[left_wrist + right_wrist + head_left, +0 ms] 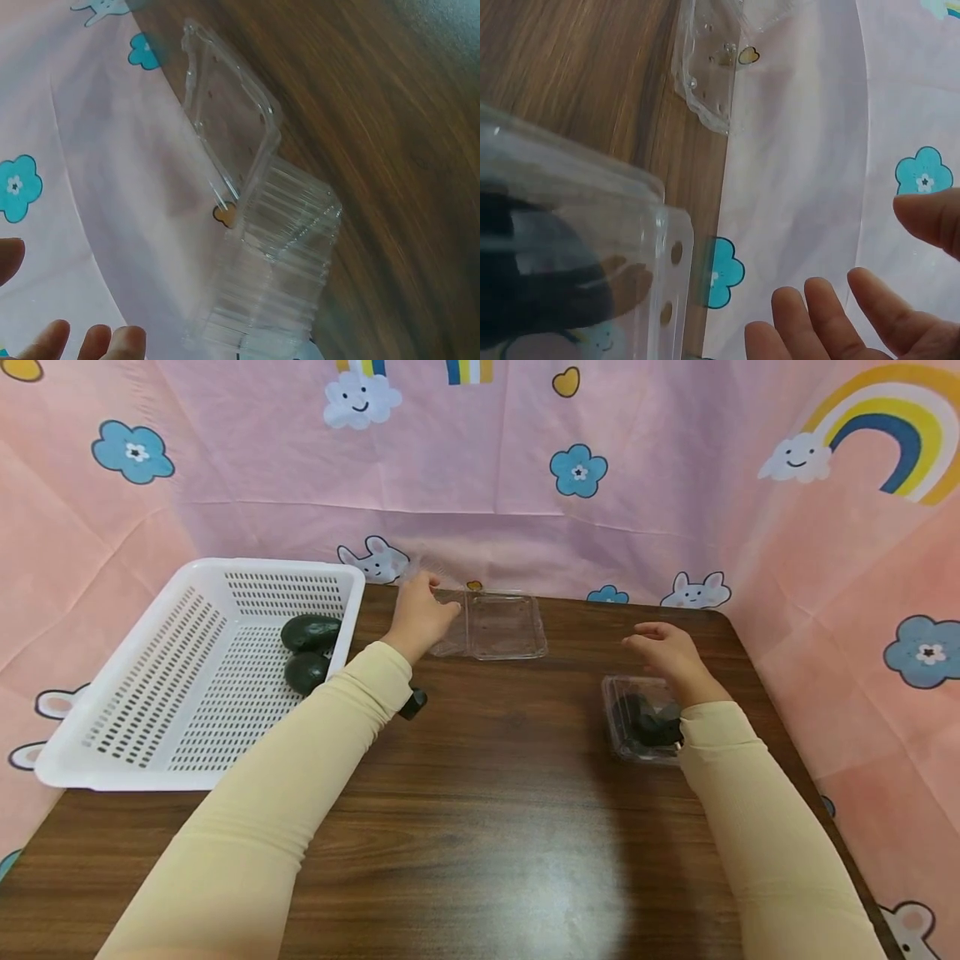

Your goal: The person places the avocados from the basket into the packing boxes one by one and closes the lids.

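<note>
My left hand (422, 617) hovers at the back of the table with its fingers loosely bent and nothing in them. Beside it are clear plastic clamshell boxes (506, 625), standing open and nested in a stack; the hand hides part of them in the head view. In the left wrist view their ribbed sides (277, 277) show, apart from the fingertips (127, 341). My right hand (670, 658) hangs over a closed clamshell box (621, 727) with dark avocados inside. Its fingers (821, 300) are spread and relaxed, holding nothing.
A white perforated basket (75, 752) on the left holds two dark green avocados (309, 633) along its right side. Printed pink cloth (480, 468) hangs behind the brown wooden table (480, 827) and along its sides.
</note>
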The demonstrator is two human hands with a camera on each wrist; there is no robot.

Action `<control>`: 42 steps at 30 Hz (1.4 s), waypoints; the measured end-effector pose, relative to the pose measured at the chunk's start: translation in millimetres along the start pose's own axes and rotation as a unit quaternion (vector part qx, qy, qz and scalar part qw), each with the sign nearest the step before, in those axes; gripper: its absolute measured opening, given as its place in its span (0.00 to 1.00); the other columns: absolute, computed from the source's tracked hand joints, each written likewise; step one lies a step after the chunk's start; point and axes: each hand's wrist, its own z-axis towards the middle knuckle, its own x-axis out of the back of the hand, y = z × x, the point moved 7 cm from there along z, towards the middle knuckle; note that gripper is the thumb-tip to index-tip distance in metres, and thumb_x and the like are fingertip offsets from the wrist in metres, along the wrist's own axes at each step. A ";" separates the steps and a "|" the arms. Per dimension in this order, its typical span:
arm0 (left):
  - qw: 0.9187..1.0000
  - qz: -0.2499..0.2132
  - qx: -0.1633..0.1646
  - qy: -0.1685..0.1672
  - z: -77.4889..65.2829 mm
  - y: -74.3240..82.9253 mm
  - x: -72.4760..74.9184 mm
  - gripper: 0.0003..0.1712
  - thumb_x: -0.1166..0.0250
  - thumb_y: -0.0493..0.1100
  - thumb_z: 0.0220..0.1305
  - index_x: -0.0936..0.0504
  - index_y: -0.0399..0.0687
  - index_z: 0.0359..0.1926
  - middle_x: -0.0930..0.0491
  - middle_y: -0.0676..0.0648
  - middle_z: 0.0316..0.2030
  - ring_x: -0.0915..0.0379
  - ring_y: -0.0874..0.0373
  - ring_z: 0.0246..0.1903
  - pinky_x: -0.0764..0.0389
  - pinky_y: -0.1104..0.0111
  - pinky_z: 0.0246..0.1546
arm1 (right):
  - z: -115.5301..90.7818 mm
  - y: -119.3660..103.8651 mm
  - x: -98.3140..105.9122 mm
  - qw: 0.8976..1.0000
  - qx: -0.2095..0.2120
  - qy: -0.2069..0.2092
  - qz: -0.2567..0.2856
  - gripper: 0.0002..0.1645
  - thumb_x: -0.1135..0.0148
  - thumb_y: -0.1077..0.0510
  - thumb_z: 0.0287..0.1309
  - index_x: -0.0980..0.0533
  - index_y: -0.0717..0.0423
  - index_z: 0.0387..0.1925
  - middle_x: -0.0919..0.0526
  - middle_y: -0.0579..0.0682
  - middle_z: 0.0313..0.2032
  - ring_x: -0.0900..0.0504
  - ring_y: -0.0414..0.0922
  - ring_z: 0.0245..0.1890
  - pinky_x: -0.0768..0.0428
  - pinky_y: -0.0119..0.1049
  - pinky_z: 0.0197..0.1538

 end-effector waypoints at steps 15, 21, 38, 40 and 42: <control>0.999 0.011 0.034 0.005 10.9 -23.0 3.9 0.31 0.42 0.42 0.67 0.40 0.34 0.67 0.41 0.32 0.64 0.45 0.39 0.64 0.36 0.53 0.62 | 17.9 -4.4 -24.6 1.000 -0.013 -0.009 -0.003 0.35 0.48 0.54 0.68 0.44 0.64 0.70 0.42 0.64 0.70 0.40 0.60 0.68 0.37 0.52 0.67; 0.999 0.021 0.041 0.007 14.2 -27.2 7.3 0.31 0.43 0.41 0.67 0.40 0.35 0.67 0.41 0.33 0.64 0.46 0.39 0.65 0.38 0.53 0.63 | 26.0 -6.7 -31.9 1.000 -0.015 -0.006 0.007 0.35 0.47 0.54 0.67 0.42 0.63 0.70 0.42 0.63 0.69 0.40 0.59 0.68 0.36 0.53 0.66; 0.998 0.028 0.054 0.001 21.8 -35.2 6.7 0.30 0.42 0.43 0.68 0.39 0.35 0.65 0.41 0.33 0.63 0.46 0.38 0.65 0.37 0.52 0.62 | 46.1 -7.9 -59.5 0.999 -0.027 -0.021 0.022 0.33 0.47 0.56 0.67 0.41 0.63 0.70 0.41 0.62 0.69 0.39 0.58 0.68 0.36 0.52 0.67; 0.998 0.029 0.054 0.004 23.6 -36.9 7.7 0.30 0.42 0.43 0.68 0.39 0.34 0.65 0.41 0.33 0.63 0.47 0.38 0.65 0.37 0.52 0.62 | 48.6 -9.2 -63.6 0.999 -0.026 -0.022 0.023 0.33 0.47 0.56 0.67 0.41 0.63 0.69 0.41 0.62 0.69 0.38 0.58 0.67 0.36 0.52 0.66; 0.998 0.029 0.055 0.007 24.5 -38.2 8.7 0.30 0.42 0.43 0.67 0.39 0.34 0.65 0.41 0.33 0.63 0.47 0.38 0.65 0.37 0.52 0.63 | 51.0 -10.2 -67.1 0.999 -0.027 -0.022 0.026 0.33 0.47 0.56 0.67 0.41 0.63 0.69 0.41 0.62 0.69 0.38 0.58 0.67 0.36 0.53 0.66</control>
